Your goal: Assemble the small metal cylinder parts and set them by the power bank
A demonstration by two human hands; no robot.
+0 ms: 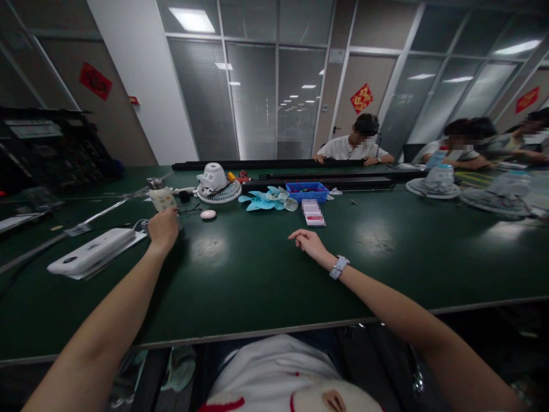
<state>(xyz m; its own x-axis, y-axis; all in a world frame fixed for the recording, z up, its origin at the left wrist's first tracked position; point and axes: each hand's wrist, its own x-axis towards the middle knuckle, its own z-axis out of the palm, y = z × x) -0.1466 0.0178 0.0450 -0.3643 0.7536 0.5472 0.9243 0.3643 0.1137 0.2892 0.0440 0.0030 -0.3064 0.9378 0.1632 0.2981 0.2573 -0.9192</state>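
My left hand (163,230) is closed around the lower part of a cream bottle (162,197) with a pattern and a metal cap. The bottle stands nearly upright at the left side of the green table. My right hand (312,244), with a watch (339,267) on the wrist, rests over the middle of the table. Its index finger points left, the other fingers are loosely bent, and it holds nothing. A pale notepad (313,212) with a red item on it lies just beyond. To the right of the bottle is a pink oval object (208,214).
A white oblong device (92,250) lies at the left. Farther back are a white fan part (214,182), blue fan blades (266,198) and a blue tray (307,191) with small parts. Long black bars (274,165) cross the table. Another person (354,146) sits opposite; others sit at right.
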